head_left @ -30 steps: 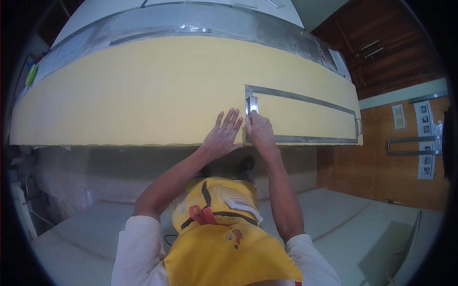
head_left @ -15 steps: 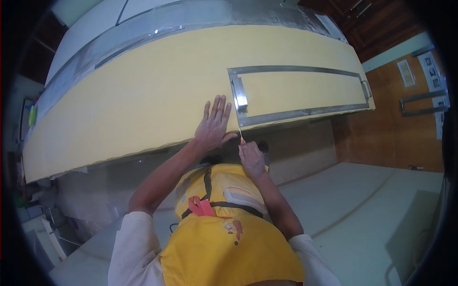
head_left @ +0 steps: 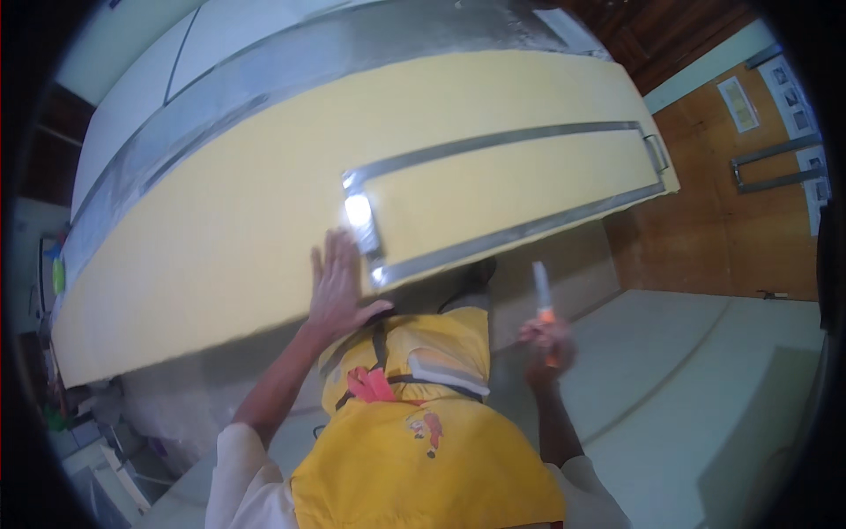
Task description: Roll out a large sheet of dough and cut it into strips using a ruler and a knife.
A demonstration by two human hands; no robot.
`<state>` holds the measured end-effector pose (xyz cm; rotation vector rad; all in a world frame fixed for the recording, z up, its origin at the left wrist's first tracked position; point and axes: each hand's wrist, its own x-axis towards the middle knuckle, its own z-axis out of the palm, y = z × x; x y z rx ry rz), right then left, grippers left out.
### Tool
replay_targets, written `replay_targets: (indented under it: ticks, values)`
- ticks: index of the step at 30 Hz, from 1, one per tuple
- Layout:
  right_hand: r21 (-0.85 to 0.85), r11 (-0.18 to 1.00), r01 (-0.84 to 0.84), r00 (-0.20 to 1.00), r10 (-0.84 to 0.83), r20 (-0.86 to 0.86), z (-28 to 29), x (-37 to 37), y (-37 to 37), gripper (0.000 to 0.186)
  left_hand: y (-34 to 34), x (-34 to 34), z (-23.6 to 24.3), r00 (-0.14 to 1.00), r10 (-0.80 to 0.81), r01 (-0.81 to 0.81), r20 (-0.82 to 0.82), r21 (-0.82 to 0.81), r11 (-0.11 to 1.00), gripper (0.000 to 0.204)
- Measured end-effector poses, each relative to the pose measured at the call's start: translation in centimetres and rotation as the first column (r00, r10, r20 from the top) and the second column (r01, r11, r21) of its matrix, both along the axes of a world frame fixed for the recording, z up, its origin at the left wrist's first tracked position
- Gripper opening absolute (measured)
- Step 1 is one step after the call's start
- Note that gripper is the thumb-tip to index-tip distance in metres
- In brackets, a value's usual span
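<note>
A wide, pale yellow sheet (head_left: pixel 220 220) with soft-looking edges lies along the work table; its material I cannot tell. On its right part rests a long rectangular metal frame (head_left: pixel 520 137) with an upright metal handle (head_left: pixel 363 226) at its left end. My left hand (head_left: pixel 335 286) lies flat at the sheet's near edge, fingers spread, fingertips beside that handle. Off the sheet, to the right of my body, my right hand (head_left: pixel 550 342) grips an orange-handled knife (head_left: pixel 542 286), blade pointing up and away from me. The right hand is blurred.
Behind the sheet runs a grey, dusty-looking strip of table (head_left: pixel 423 42), with white panels (head_left: pixel 256 26) farther back. A brown wooden surface (head_left: pixel 679 238) with another metal frame (head_left: pixel 775 165) on it is at the right. My yellow apron (head_left: pixel 423 476) hangs close to the table's near edge.
My right hand has drawn the knife away from the sheet's near edge, out to the right and toward me. The left hand remains beside the frame's handle. The whole view has turned somewhat.
</note>
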<state>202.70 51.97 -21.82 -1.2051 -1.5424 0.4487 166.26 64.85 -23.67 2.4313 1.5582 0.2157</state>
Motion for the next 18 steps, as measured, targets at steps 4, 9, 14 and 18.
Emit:
replay_targets:
  ticks: [4,9,14,18]
  values:
    - [-0.110,0.989,0.098,0.830,-0.142,-0.540,7.4,10.5,9.6,0.048,3.7,3.5,0.0,0.909,0.335,-0.317,0.247,-0.110,0.942,0.107]
    - [-0.366,0.930,0.017,0.745,-0.256,-0.616,4.8,34.0,24.2,0.048,6.3,6.4,-1.4,0.762,0.575,-0.524,0.299,-0.236,0.818,0.095]
    - [-0.206,0.684,0.699,0.656,-0.500,0.566,-0.9,50.1,35.7,0.043,7.5,8.8,-0.6,0.642,0.676,-0.629,0.362,-0.255,0.734,0.091]
    - [-0.290,0.761,0.580,0.704,-0.290,0.648,0.1,48.5,36.4,0.037,7.6,11.0,2.5,0.568,0.741,-0.721,0.358,-0.217,0.658,0.085]
